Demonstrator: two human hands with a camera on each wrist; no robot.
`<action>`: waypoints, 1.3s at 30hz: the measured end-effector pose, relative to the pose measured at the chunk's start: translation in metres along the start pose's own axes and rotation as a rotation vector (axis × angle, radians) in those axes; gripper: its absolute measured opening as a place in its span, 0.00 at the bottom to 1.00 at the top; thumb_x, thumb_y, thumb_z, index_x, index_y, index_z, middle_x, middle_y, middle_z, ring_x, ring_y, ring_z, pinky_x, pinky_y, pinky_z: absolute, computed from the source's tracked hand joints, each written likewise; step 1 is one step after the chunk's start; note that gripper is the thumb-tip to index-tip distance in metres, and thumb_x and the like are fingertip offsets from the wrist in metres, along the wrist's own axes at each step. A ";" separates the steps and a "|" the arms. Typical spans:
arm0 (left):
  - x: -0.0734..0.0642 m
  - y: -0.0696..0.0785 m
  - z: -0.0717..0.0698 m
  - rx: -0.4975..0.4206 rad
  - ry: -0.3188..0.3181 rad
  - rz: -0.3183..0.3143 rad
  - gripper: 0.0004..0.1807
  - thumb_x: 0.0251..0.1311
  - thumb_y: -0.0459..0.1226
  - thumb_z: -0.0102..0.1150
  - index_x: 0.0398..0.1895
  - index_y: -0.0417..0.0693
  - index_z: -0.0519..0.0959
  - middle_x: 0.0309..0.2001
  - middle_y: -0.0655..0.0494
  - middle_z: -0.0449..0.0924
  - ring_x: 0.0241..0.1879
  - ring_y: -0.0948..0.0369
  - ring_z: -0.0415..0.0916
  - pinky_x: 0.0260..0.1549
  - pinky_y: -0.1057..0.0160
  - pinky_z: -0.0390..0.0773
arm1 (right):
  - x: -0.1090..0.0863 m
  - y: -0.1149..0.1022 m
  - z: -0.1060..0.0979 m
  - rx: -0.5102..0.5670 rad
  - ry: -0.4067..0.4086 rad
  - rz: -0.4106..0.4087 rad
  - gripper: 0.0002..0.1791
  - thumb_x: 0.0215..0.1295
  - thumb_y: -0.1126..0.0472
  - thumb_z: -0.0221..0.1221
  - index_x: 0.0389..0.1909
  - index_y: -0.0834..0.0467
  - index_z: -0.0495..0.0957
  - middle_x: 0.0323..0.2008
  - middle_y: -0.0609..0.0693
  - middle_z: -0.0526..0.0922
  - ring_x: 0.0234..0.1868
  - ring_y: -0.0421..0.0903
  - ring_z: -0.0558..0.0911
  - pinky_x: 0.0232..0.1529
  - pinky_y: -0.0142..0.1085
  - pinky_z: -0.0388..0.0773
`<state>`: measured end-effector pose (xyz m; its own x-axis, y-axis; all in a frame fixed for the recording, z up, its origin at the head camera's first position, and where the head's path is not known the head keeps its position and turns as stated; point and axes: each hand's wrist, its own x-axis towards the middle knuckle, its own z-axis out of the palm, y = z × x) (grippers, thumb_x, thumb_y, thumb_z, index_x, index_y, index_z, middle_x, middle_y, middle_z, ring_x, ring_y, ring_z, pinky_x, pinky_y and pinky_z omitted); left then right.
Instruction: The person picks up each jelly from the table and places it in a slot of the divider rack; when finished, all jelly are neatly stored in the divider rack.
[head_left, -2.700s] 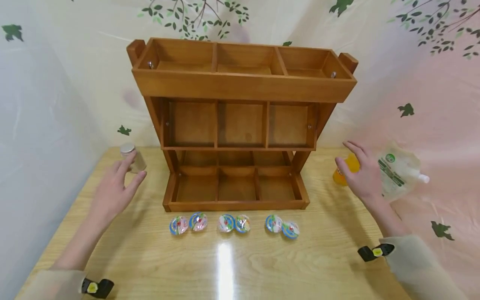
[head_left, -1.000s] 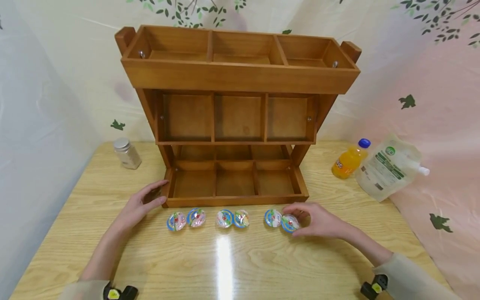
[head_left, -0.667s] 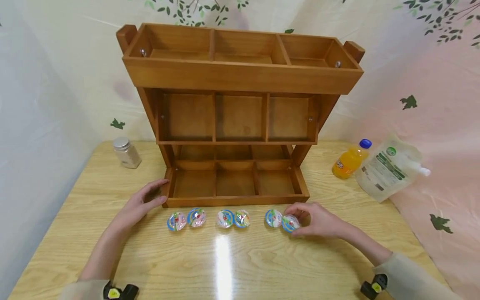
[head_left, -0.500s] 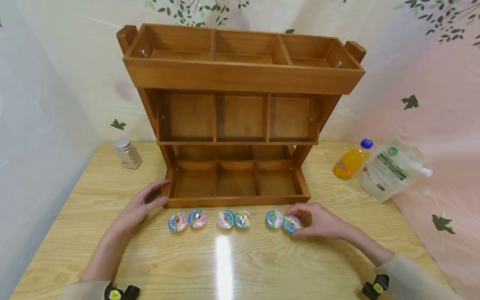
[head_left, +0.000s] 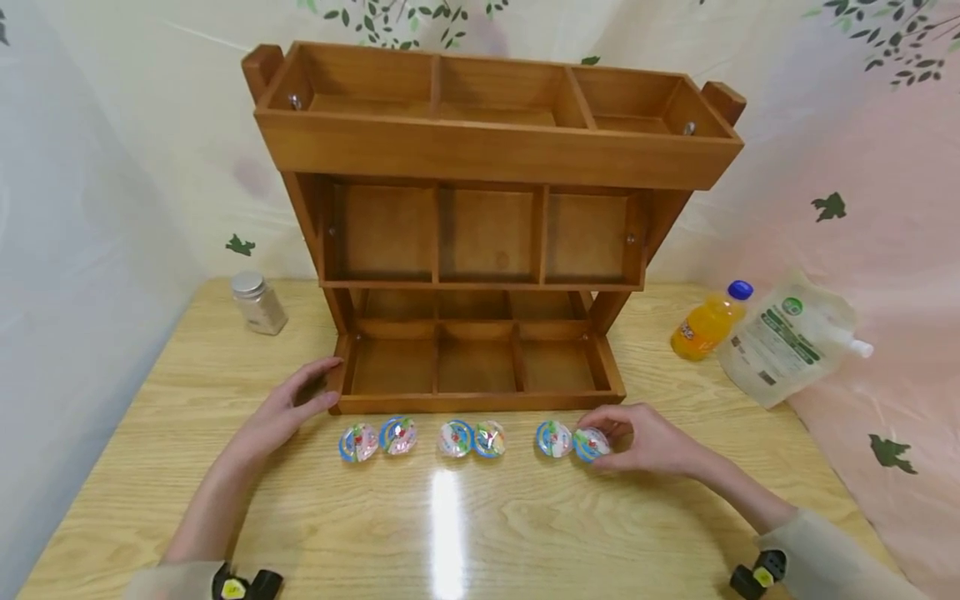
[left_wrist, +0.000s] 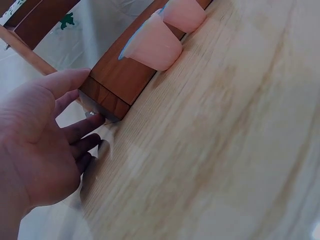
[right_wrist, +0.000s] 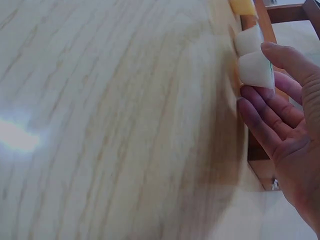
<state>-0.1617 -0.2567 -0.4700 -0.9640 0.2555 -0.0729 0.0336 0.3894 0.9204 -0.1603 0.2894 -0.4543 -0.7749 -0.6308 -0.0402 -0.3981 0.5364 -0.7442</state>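
Note:
Several small jelly cups with printed lids stand in pairs in front of the wooden rack (head_left: 480,403). My right hand (head_left: 651,440) holds the rightmost jelly cup (head_left: 591,444) between thumb and fingers; in the right wrist view this white cup (right_wrist: 255,70) stands on the table, a second cup (right_wrist: 248,41) beside it. My left hand (head_left: 281,410) rests its thumb and fingertips against the rack's lower left end. Seen from the left wrist, the thumb touches the rack's front corner (left_wrist: 107,95) and the other fingers lie loosely along its side. Two pink cups (left_wrist: 155,42) stand nearby.
The three-tier rack has divided compartments; its top tray (head_left: 495,154) overhangs the lower ones. A silver-lidded jar (head_left: 258,304) stands at left. An orange drink bottle (head_left: 707,325) and a clear spouted pouch (head_left: 783,342) are at right. Light glares off the table (head_left: 337,533).
Both hands have come down and inward from beside the jar and the bottle, the left to the rack's end, the right to the rightmost jelly cup. Over the last second they stay there.

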 end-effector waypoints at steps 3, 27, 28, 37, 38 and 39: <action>-0.001 0.000 0.001 -0.011 -0.005 -0.007 0.35 0.75 0.45 0.57 0.80 0.49 0.59 0.82 0.41 0.50 0.82 0.39 0.42 0.76 0.30 0.44 | -0.004 0.000 -0.005 -0.009 0.011 -0.003 0.24 0.57 0.55 0.76 0.54 0.55 0.83 0.45 0.49 0.89 0.43 0.34 0.85 0.45 0.33 0.86; 0.000 -0.002 0.001 -0.024 -0.025 -0.021 0.36 0.76 0.49 0.55 0.81 0.50 0.57 0.83 0.42 0.48 0.82 0.40 0.41 0.76 0.29 0.43 | 0.055 -0.056 -0.028 0.047 0.150 -0.115 0.24 0.58 0.64 0.74 0.56 0.54 0.82 0.43 0.48 0.89 0.41 0.38 0.86 0.42 0.38 0.86; 0.000 -0.002 0.001 -0.020 -0.024 -0.019 0.36 0.76 0.49 0.55 0.81 0.49 0.57 0.83 0.42 0.48 0.82 0.40 0.41 0.75 0.29 0.44 | 0.062 -0.059 -0.026 0.057 0.151 -0.124 0.24 0.58 0.64 0.74 0.56 0.55 0.82 0.43 0.49 0.88 0.41 0.39 0.86 0.43 0.39 0.86; 0.002 -0.003 0.000 -0.010 -0.027 -0.008 0.36 0.76 0.48 0.55 0.81 0.50 0.56 0.83 0.42 0.48 0.82 0.40 0.41 0.75 0.30 0.45 | 0.126 -0.074 -0.007 0.126 0.162 -0.123 0.23 0.58 0.62 0.74 0.55 0.53 0.83 0.44 0.50 0.88 0.42 0.43 0.87 0.46 0.34 0.86; 0.002 -0.003 0.000 -0.014 -0.031 -0.007 0.36 0.76 0.48 0.55 0.81 0.50 0.56 0.83 0.43 0.48 0.82 0.40 0.41 0.75 0.30 0.44 | 0.133 -0.075 -0.004 0.122 0.165 -0.119 0.23 0.58 0.61 0.74 0.55 0.52 0.83 0.44 0.49 0.88 0.42 0.43 0.87 0.45 0.34 0.86; 0.002 -0.003 0.000 -0.015 -0.034 -0.006 0.36 0.76 0.48 0.55 0.81 0.51 0.56 0.83 0.43 0.47 0.82 0.40 0.41 0.75 0.29 0.44 | 0.139 -0.077 -0.002 0.118 0.170 -0.117 0.22 0.58 0.60 0.74 0.55 0.51 0.83 0.44 0.49 0.88 0.42 0.43 0.87 0.45 0.33 0.86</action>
<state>-0.1638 -0.2574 -0.4733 -0.9548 0.2827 -0.0915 0.0232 0.3781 0.9255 -0.2387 0.1613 -0.4016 -0.8023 -0.5762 0.1558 -0.4375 0.3902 -0.8102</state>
